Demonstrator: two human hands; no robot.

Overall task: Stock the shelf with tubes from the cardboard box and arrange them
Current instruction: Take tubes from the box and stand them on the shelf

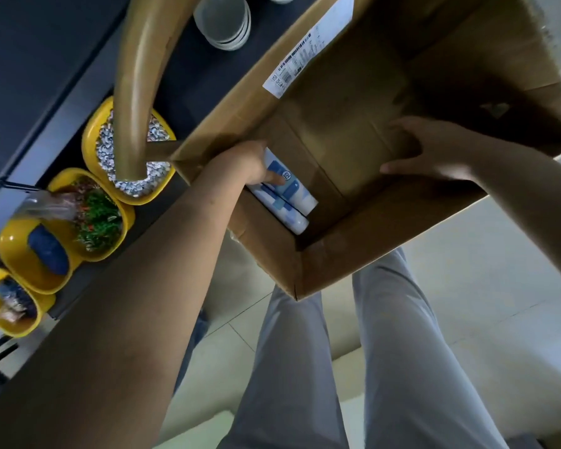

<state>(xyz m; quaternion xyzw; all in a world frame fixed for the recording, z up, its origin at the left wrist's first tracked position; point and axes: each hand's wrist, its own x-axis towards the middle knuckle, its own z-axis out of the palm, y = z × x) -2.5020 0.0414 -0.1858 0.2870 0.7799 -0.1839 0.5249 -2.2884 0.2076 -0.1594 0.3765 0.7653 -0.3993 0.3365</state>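
Top of the cardboard box point(344, 124) is open. Its floor is bare from centre out to 12 and 2 o'clock, and that's our widest free room. The tubes point(293, 197) fill the 7 o'clock corner, tight against the left wall. Our left hand point(240, 163) comes in over that wall at 8 o'clock and grips the top tube, so that corner is blocked. Our right hand point(434, 150) reaches in at 3 o'clock with fingers spread, taking up the right side.

Outside at 9 o'clock, a curved wooden bar point(133, 92) stands just beside the box corner; we can't tell if they touch. Yellow bowls point(89, 137) crowd its base. Stacked grey bowls point(224, 24) sit at 11 o'clock. Under the box at 6 o'clock are our legs point(305, 367), with open tiled floor point(483, 270) alongside.
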